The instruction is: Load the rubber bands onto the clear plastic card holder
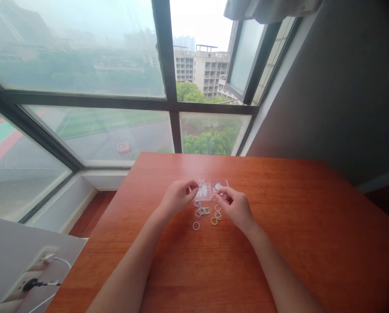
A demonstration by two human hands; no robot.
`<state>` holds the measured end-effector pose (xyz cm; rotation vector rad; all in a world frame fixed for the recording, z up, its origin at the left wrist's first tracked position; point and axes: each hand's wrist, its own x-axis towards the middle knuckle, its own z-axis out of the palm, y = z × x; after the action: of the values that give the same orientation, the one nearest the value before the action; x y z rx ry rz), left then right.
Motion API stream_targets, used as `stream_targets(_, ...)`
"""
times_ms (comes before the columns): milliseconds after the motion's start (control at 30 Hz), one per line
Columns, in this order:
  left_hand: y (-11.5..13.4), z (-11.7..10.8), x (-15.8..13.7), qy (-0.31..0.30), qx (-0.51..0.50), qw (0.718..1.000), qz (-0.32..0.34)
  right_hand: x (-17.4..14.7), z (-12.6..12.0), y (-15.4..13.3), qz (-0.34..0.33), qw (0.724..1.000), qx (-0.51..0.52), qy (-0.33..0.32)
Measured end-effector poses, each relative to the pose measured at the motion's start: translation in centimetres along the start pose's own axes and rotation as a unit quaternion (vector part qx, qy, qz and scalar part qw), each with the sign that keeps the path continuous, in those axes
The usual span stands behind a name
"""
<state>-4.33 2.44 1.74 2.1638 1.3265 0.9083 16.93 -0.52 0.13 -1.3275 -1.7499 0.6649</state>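
Note:
My right hand (236, 208) pinches a small pale hair tie (214, 197) between thumb and fingertips, beside the front right of a clear plastic box (207, 196). Small white and clear pieces lie inside the box, too small to name. My left hand (181, 195) is at the box's left side, its thumb and fingers curled together in a pinch. What those fingers hold, if anything, cannot be made out. Between and below the hands, several pastel ring-shaped hair ties (202, 211) lie loosely grouped on the table. A lilac one (196, 226) and a yellow one (214, 221) are nearest me.
The reddish-brown wooden table (295, 243) reaches to a dark-framed window (172, 106) at the back. A grey wall (325, 95) rises on the right. At lower left, plugs with cables sit in a wall socket strip (28, 278) beside the table edge.

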Motion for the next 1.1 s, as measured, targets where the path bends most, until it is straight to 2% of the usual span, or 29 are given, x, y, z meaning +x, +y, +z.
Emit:
stream_targets(200,1.5,0.6,0.1,-0.037,-0.145,0.988,-0.032,0.1,0.0,0.0,0.001,1.0,-0.006,0.005)
stream_targets(300,2.3,1.0,0.0,-0.059,-0.181,0.981,-0.034,0.1,0.0,-0.1,-0.006,1.0,-0.011,0.006)
stream_targets(500,2.9,1.8,-0.1,-0.094,-0.179,0.979,-0.026,0.1,0.2,0.1,-0.014,1.0,-0.003,0.002)
stream_targets(733,2.8,1.9,-0.1,-0.088,-0.157,0.983,-0.02,0.1,0.2,-0.1,-0.017,1.0,-0.002,-0.002)
stream_targets(933,2.2,1.7,-0.1,-0.058,-0.127,0.99,-0.016,0.0,0.0,-0.1,-0.01,1.0,0.003,0.002)
stream_targets(1100,1.0,0.4,0.2,-0.009,-0.091,0.996,-0.018,0.1,0.0,0.0,-0.004,1.0,0.002,0.005)
